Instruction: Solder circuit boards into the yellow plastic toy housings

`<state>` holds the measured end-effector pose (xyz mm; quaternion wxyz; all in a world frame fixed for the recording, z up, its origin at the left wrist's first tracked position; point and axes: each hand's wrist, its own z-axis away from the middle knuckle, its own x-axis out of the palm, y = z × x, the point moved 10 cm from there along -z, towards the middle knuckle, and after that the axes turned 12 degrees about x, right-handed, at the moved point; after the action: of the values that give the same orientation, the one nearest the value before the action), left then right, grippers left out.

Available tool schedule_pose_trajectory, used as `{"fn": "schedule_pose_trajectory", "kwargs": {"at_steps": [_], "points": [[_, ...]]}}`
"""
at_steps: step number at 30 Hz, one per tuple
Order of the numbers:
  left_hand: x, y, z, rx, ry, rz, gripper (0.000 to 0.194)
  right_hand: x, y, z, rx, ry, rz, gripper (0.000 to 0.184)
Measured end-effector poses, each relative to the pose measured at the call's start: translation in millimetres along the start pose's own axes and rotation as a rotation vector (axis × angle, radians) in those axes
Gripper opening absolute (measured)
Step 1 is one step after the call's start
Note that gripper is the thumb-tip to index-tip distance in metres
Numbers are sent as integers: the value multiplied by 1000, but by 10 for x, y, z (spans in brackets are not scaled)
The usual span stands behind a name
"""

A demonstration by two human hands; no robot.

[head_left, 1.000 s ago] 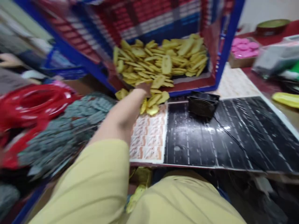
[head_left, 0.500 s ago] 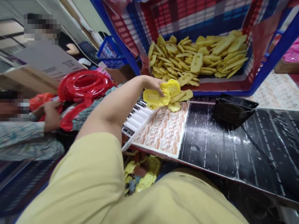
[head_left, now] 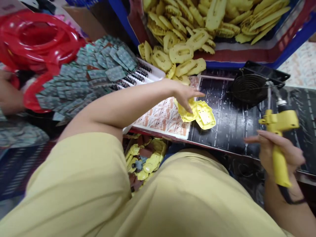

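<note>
Glossy red plastic [head_left: 64, 49] at upper left lies beside a heap of grey-green boards [head_left: 81, 79]; another person's arm [head_left: 11, 95] shows at the left edge. At right, a black fan [head_left: 249, 87] sits near the tip of a yellow soldering tool [head_left: 281, 123], its handle clamped in the right hand [head_left: 293, 153], index finger pointing out. Right of centre, two yellow shells [head_left: 206, 116] are at the left hand [head_left: 182, 94], index finger and thumb apart; whether its hidden fingers grip, I cannot tell.

The blue basket [head_left: 229, 65] across the top holds piled yellow parts [head_left: 214, 16], some lying outside its rim. Left of centre, boards and left forearm [head_left: 128, 102] partly hide a white tray [head_left: 155, 74] of dark parts.

The surface [head_left: 227, 128] is shiny black at right, with a printed sheet [head_left: 158, 121] at centre.
</note>
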<state>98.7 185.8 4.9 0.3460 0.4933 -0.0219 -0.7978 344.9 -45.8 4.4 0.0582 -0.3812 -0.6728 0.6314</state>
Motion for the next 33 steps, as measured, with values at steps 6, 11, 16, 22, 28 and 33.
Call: {"fn": "schedule_pose_trajectory", "kwargs": {"at_steps": [6,11,16,22,28,33], "points": [[388,-93,449,-54,257,23,83,1176,-608,118,-498,-357,48,43],[609,99,675,135,638,-11,46,1447,-651,222,-700,-268,206,19],[669,-234,1004,120,728,215,43,918,-598,300,-737,19,313,28],[658,-628,1003,-334,614,54,64,684,-408,405,-715,105,463,39],[518,305,213,124,486,-174,78,728,-451,497,-765,111,512,48],[296,178,172,36,490,-69,64,644,-515,494,-781,117,572,42]]}}
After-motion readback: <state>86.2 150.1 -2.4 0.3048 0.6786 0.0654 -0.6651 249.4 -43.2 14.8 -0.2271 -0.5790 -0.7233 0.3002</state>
